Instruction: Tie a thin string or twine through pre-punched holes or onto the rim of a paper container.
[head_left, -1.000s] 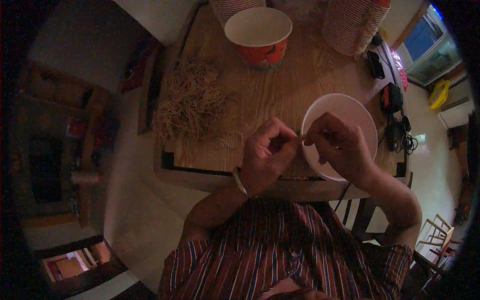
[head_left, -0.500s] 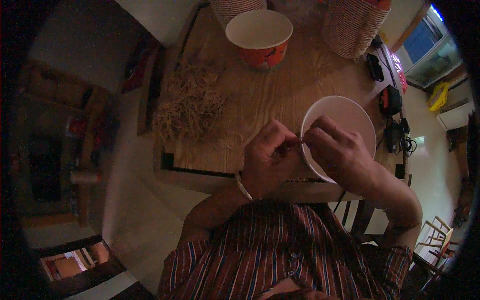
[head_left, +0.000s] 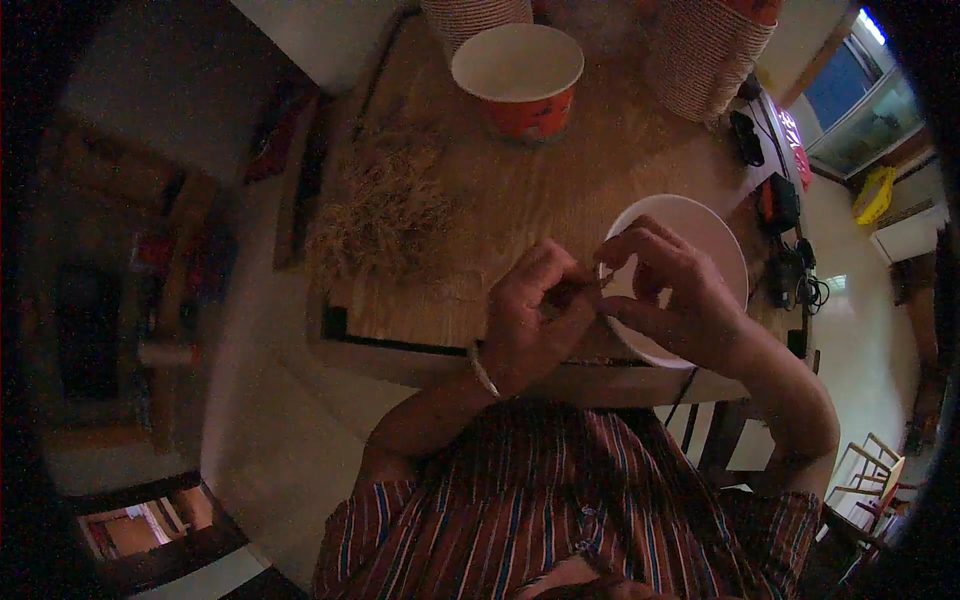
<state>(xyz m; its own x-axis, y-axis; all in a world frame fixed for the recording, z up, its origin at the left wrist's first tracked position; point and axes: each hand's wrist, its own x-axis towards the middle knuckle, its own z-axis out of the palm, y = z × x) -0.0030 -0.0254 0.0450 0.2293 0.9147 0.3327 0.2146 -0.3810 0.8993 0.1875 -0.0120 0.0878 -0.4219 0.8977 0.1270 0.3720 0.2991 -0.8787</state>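
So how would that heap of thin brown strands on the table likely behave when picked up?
The heap of strands looks tangled, so it would probably lift as a clump. Being loosely piled and thin-stranded, it is likely light for its size. Its ragged edge suggests pieces may drop off.

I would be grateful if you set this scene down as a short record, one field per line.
Left hand: curled, fingertips close to the other hand's; anything held is too small and dark to tell
Right hand: thumb and forefinger parted, over the pale bowl in this view
Tangle: thin brown strands, left of the hands
Tub: red outside, pale inside, upright
Far edge: two ridged stacks
Right edge: black devices
Surface: wood-grain table
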